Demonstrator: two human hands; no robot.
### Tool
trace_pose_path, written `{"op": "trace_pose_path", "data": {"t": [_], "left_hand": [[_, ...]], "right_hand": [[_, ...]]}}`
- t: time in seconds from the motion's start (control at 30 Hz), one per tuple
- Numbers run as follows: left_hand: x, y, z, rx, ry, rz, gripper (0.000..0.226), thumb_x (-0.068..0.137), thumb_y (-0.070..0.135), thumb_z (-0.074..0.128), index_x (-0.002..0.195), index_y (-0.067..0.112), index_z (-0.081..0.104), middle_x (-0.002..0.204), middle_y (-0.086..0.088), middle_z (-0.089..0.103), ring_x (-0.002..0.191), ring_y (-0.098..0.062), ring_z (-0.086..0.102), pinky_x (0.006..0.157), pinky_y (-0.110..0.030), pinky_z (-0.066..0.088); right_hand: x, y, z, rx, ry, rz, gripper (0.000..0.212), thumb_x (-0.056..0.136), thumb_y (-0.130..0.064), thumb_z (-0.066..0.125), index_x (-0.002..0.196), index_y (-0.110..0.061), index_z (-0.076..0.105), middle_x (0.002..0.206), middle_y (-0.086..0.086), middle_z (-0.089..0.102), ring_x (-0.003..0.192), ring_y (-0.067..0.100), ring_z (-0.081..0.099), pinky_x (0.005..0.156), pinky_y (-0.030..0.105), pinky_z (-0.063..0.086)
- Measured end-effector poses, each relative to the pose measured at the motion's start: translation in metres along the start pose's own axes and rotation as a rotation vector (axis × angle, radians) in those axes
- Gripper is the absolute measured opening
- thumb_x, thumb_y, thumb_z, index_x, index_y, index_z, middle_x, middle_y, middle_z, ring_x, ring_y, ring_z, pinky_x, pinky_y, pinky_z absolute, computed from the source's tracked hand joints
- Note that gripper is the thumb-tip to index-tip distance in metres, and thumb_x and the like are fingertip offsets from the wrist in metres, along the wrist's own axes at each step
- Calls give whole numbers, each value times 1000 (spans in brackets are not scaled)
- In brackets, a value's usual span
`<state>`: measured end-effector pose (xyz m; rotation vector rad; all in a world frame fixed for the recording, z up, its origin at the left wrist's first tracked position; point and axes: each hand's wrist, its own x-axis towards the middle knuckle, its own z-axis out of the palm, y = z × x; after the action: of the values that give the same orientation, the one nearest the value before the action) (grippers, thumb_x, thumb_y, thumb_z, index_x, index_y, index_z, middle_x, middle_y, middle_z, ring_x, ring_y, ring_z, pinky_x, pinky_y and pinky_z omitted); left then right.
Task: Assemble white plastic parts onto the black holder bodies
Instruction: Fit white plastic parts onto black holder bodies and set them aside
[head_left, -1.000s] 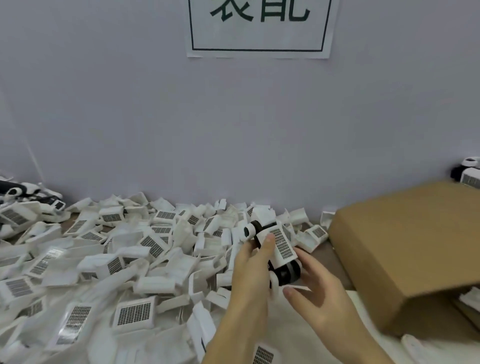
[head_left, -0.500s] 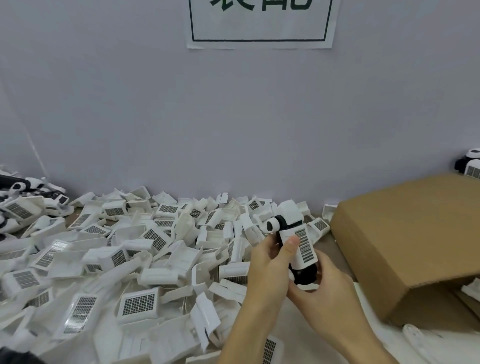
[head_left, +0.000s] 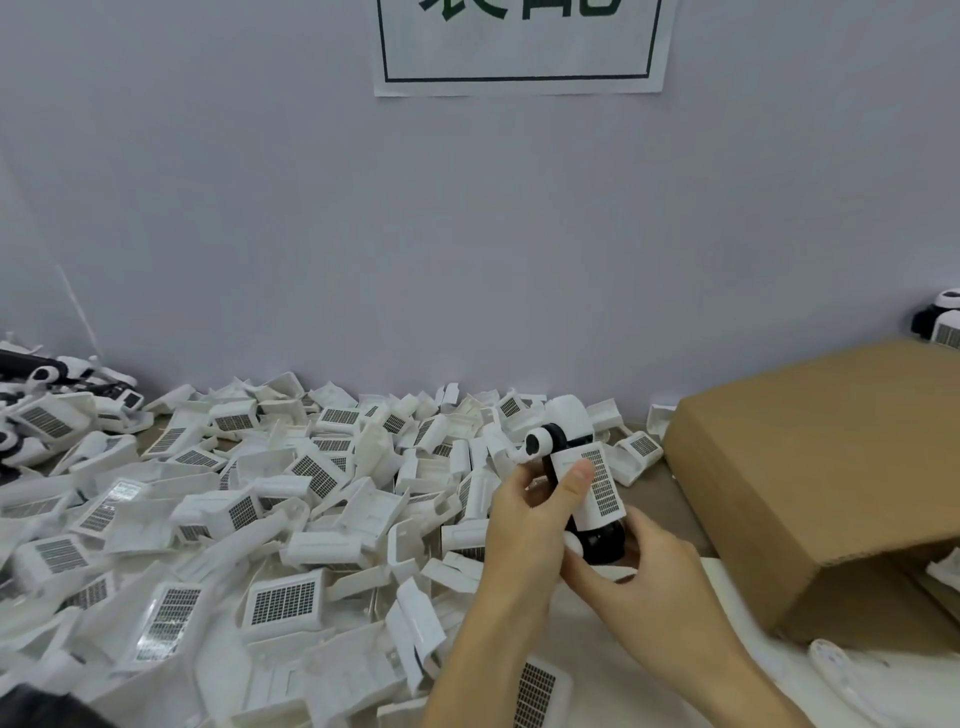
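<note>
Both hands grip one black holder body (head_left: 602, 543) with a white plastic part (head_left: 589, 483) on it: left hand (head_left: 524, 525) at 9 o'clock, right hand (head_left: 639, 571) at 5 o'clock.

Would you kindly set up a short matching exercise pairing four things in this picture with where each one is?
Things:
1. cardboard box
2. paper sign
3. pile of white parts
4. black-and-white holder

Places:
A. gripped between the left hand and the right hand
B. spread over the left half of the table
C. stuck high on the wall
D. at the right, on the table

Pairs: 1-D, 2-C, 3-B, 4-A
</note>
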<state>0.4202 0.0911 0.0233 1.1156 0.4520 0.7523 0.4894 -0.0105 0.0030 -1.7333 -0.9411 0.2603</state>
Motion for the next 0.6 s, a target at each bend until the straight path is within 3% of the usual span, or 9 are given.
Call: {"op": "trace_pose_path", "data": {"t": [0.13, 0.23, 0.3, 0.37, 0.5, 0.6], "left_hand": [[2, -3, -3, 99, -10, 45, 25, 84, 19, 82, 105, 24, 70, 101, -3, 77, 95, -28, 75, 84, -53, 60], [1, -4, -2, 138, -85, 41, 9, 90, 23, 75, 97, 29, 75, 100, -4, 78, 93, -26, 76, 81, -48, 62], [1, -2, -1, 106, -137, -14, 18, 98, 31, 64, 102, 21, 78, 102, -11, 78, 98, -29, 75, 87, -47, 60], [1, -2, 0, 88, -166, -38, 22, 102, 25, 58, 102, 18, 79, 104, -12, 77, 102, -30, 74, 94, -50, 57], [3, -1, 0, 110, -114, -28, 22, 102, 10, 56, 101, 17, 77, 101, -11, 78, 100, -32, 74, 88, -47, 60], [5, 2, -1, 67, -145, -74, 22, 102, 9, 54, 111, 9, 74, 107, -17, 76, 102, -35, 72, 90, -51, 58]], "right_hand": [[-1, -2, -1, 164, -70, -45, 37, 87, -35, 76, 119, -48, 60, 113, -21, 71, 107, 0, 66, 80, 28, 57], [1, -3, -2, 143, 36, -63, 26, 87, -37, 73, 113, -38, 67, 103, -16, 75, 99, 5, 69, 78, 32, 59], [2, -4, -5, 124, 115, -61, 17, 86, -42, 71, 101, -35, 73, 91, -15, 76, 87, 4, 72, 73, 30, 59], [4, -4, -8, 107, 174, -62, 9, 88, -39, 71, 95, -34, 75, 85, -15, 77, 80, 4, 73, 71, 29, 60], [7, -5, -12, 93, 118, -85, 10, 91, -33, 69, 97, -34, 77, 88, -15, 77, 83, 5, 73, 76, 26, 57], [8, -7, -20, 153, 38, -88, 13, 92, -27, 69, 96, -34, 79, 88, -14, 78, 84, 4, 74, 70, 13, 53]]}}
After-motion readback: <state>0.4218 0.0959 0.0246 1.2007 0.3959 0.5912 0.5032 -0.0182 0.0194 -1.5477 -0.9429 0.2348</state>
